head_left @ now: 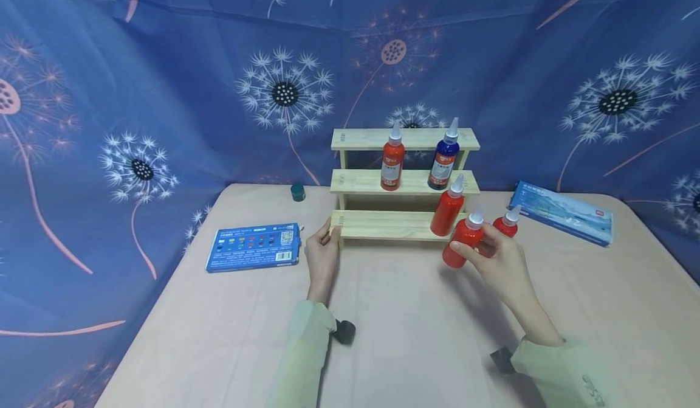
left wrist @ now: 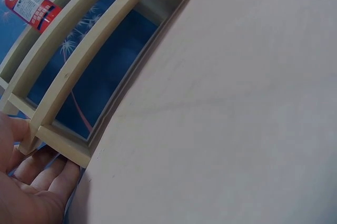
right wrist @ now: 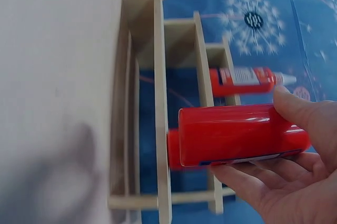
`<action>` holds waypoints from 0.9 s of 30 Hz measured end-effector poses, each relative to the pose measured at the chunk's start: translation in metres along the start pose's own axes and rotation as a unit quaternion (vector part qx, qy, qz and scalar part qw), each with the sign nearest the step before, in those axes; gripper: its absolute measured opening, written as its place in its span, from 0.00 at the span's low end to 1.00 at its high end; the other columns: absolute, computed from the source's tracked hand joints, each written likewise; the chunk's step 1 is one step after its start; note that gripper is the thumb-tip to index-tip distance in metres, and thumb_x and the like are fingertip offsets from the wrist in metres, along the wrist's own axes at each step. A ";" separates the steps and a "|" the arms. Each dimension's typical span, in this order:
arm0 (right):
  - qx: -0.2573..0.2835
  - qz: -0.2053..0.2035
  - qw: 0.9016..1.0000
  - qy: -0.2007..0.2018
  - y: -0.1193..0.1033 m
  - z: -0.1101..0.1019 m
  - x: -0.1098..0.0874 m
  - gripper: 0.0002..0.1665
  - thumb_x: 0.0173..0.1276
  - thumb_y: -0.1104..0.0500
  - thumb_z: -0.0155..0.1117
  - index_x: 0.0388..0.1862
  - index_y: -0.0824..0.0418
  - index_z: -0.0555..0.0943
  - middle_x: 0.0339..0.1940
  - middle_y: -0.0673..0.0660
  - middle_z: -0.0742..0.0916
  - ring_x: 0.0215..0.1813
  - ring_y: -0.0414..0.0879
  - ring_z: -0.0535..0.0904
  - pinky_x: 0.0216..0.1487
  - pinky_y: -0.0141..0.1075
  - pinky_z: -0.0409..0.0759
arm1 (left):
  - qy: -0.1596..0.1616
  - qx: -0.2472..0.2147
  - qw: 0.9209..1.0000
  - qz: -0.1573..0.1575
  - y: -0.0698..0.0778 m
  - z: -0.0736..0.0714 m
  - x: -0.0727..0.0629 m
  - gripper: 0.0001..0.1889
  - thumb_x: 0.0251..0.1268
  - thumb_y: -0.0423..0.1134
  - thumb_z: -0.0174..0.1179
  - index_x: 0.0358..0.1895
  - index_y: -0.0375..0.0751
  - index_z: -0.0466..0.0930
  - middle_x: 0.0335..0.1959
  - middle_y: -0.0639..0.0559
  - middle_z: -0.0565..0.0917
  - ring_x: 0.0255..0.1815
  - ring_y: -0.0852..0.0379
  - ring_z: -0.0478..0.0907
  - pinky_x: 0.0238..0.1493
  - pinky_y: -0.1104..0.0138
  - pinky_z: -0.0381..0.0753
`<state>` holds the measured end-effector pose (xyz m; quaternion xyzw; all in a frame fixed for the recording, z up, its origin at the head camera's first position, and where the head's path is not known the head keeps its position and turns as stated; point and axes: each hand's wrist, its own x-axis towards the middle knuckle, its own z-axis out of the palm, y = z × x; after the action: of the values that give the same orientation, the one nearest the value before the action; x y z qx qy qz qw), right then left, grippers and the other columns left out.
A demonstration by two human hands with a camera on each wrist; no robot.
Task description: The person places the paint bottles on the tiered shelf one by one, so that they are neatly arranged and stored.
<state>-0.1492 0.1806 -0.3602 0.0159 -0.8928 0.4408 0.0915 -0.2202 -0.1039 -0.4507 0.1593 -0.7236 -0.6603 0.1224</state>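
Note:
My right hand (head_left: 500,262) grips a red paint bottle (head_left: 465,239) with a white pointed cap, held in front of the right end of a three-tier wooden rack (head_left: 383,222). In the right wrist view, thumb and fingers wrap this bottle (right wrist: 237,134) from both sides. My left hand (head_left: 322,253) pinches the left end of the rack's lowest tier, its fingers curled at the end piece (left wrist: 63,148). Another red bottle (head_left: 445,213) stands on the lowest tier. The middle tier carries an orange-red bottle (head_left: 391,165) and a dark blue bottle (head_left: 443,165).
A further red bottle (head_left: 505,222) shows partly behind my right hand. Flat blue paint boxes lie left (head_left: 254,248) and back right (head_left: 563,213) on the pale tabletop (head_left: 399,335). A small dark green jar (head_left: 298,192) sits near the back edge, before a blue dandelion-patterned cloth (head_left: 208,61).

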 end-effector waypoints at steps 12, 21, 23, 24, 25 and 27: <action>0.055 -0.008 0.998 -0.030 -0.018 0.039 0.017 0.32 0.66 0.56 0.69 0.66 0.64 0.72 0.60 0.65 0.81 0.61 0.61 0.78 0.60 0.51 0.79 | 0.003 -0.002 1.000 -0.003 0.000 0.001 -0.001 0.21 0.69 0.38 0.60 0.63 0.41 0.76 0.62 0.44 0.78 0.58 0.51 0.80 0.52 0.67 0.83; 0.082 -0.014 0.996 -0.015 -0.025 0.061 0.037 0.30 0.67 0.58 0.68 0.65 0.64 0.72 0.59 0.66 0.81 0.60 0.61 0.78 0.63 0.52 0.77 | 0.005 0.002 1.000 -0.008 -0.001 0.000 0.001 0.21 0.69 0.39 0.60 0.63 0.41 0.75 0.62 0.44 0.78 0.58 0.51 0.80 0.53 0.66 0.83; 0.090 -0.014 0.996 -0.016 -0.026 0.065 0.042 0.30 0.67 0.59 0.67 0.65 0.64 0.72 0.60 0.65 0.81 0.61 0.61 0.78 0.64 0.52 0.77 | 0.005 0.001 1.000 -0.007 -0.001 0.000 0.002 0.21 0.69 0.39 0.60 0.63 0.41 0.76 0.62 0.44 0.78 0.57 0.51 0.80 0.52 0.66 0.83; 0.092 -0.014 0.995 -0.017 -0.027 0.067 0.044 0.30 0.67 0.59 0.67 0.66 0.64 0.71 0.60 0.65 0.81 0.61 0.61 0.77 0.64 0.52 0.77 | 0.006 -0.001 1.000 -0.008 -0.002 0.000 0.002 0.21 0.69 0.38 0.60 0.63 0.41 0.76 0.62 0.44 0.78 0.57 0.51 0.80 0.52 0.67 0.83; 0.095 -0.015 0.995 -0.018 -0.028 0.069 0.046 0.29 0.67 0.60 0.67 0.66 0.64 0.71 0.60 0.65 0.80 0.61 0.61 0.77 0.64 0.53 0.77 | 0.005 -0.003 1.000 -0.009 -0.002 0.000 0.002 0.21 0.68 0.38 0.60 0.63 0.41 0.76 0.62 0.44 0.78 0.57 0.51 0.81 0.52 0.67 0.84; 0.100 -0.018 0.995 -0.018 -0.028 0.072 0.050 0.29 0.67 0.61 0.66 0.66 0.65 0.71 0.60 0.65 0.80 0.62 0.62 0.77 0.64 0.53 0.77 | 0.005 -0.004 1.000 -0.010 -0.002 0.001 0.002 0.20 0.68 0.39 0.60 0.63 0.42 0.76 0.62 0.44 0.78 0.56 0.51 0.81 0.51 0.67 0.84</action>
<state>-0.2062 0.1093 -0.3718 0.0489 -0.8451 0.5260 0.0817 -0.2219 -0.1038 -0.4527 0.1696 -0.7184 -0.6639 0.1198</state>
